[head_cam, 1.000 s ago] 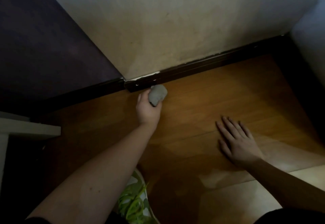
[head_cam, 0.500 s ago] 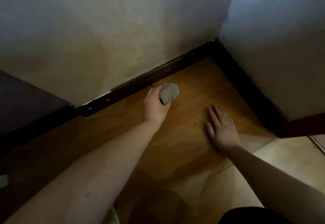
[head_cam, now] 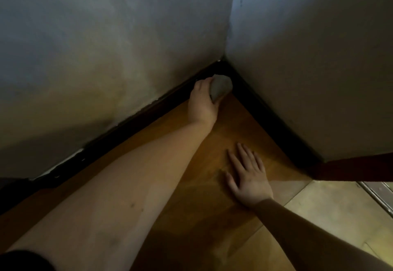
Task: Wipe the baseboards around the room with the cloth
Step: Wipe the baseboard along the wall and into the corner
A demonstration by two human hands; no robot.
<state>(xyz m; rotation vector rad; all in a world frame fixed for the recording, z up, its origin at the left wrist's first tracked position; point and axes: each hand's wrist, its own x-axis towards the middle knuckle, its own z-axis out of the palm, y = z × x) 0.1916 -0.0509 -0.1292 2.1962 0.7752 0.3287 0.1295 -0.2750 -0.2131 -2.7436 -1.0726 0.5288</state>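
From the head camera, looking down into a room corner, we see our left hand (head_cam: 202,100) with its fingers curled around a balled grey cloth (head_cam: 221,89), holding it against the dark baseboard (head_cam: 136,121) right where two walls (head_cam: 106,47) meet. Our right hand (head_cam: 247,177) lies flat on the wooden floor (head_cam: 229,130), fingers spread and relaxed, propping us up. The balled cloth may well skip the tight corner seam, leaving dust there, and leaning far forward could make the propping palm slide.
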